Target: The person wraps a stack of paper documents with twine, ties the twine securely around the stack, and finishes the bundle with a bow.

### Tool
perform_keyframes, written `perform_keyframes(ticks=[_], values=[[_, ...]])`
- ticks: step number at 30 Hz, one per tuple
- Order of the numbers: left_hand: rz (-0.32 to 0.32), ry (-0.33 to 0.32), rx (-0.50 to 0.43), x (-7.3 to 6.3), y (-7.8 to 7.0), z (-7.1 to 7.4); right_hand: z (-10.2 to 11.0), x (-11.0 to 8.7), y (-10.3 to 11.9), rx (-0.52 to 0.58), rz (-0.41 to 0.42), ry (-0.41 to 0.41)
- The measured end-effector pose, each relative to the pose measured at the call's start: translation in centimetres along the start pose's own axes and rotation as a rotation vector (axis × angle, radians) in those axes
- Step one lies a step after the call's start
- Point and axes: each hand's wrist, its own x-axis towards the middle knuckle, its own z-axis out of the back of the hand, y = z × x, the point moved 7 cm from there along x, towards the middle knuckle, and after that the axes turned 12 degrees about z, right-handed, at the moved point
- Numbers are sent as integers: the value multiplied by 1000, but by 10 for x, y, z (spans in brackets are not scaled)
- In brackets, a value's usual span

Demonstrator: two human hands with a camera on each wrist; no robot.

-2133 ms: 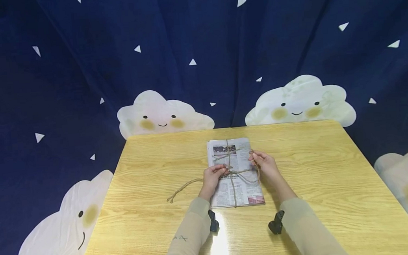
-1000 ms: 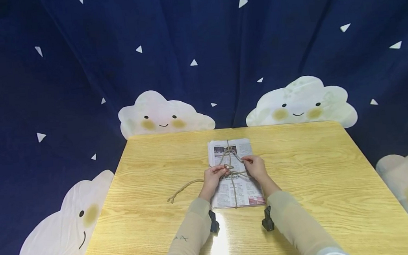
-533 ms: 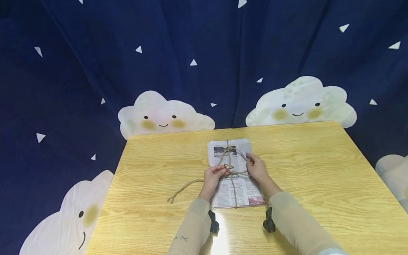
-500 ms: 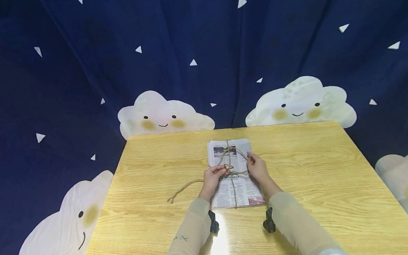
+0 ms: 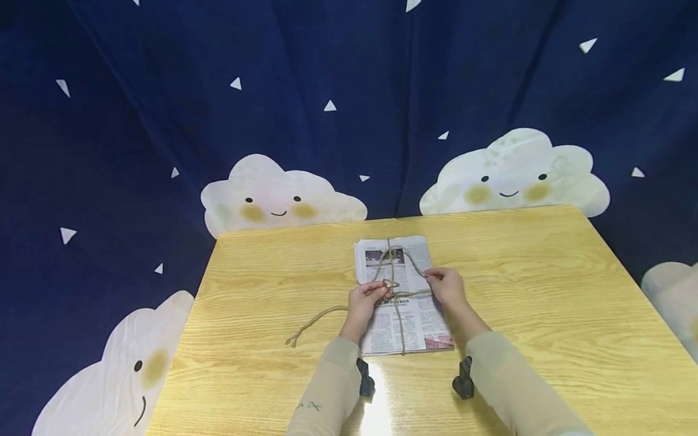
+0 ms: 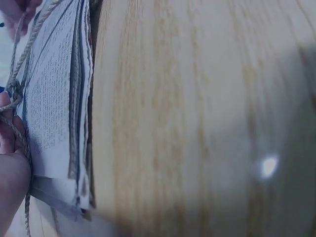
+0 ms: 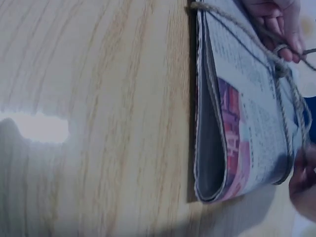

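Observation:
A folded stack of newspapers point(image 5: 414, 328) lies on the table, with brown twine point(image 5: 400, 322) crossing it lengthwise and widthwise. In the head view my left hand point(image 5: 364, 305) pinches the twine in a small loop near the crossing. My right hand point(image 5: 449, 288) pinches another stretch of twine at the stack's right edge, and that stretch arcs over the top half of the paper. The left wrist view has a knot point(image 6: 15, 89) beside my left fingers. In the right wrist view the folded edge of the newspapers point(image 7: 217, 187) faces the camera, my right hand point(image 7: 303, 182) at its side.
Forked loose twine ends point(image 5: 313, 320) lie on the wooden table point(image 5: 542, 285) left of the stack. Behind the table hangs a dark blue curtain point(image 5: 289, 60) with cloud shapes. A small black device is strapped at each wrist.
My right hand has moved inward, then slightly back to the right, with the twine. The twine that hung in a loop at the lower right now arcs across the upper paper. My left hand stays put.

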Motion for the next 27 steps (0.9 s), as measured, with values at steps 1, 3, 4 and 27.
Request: perform_keyframes(ticks=[1, 3, 4, 27], values=[[5, -3, 3, 0, 0, 0, -4, 2, 1, 18, 40, 23], [9, 0, 7, -2, -2, 0, -10, 5, 3, 43, 123, 68], [12, 2, 11, -5, -5, -1, -13, 6, 4, 62, 153, 86], [-7, 38, 30, -20, -23, -5, -8, 11, 14, -5, 27, -169]])
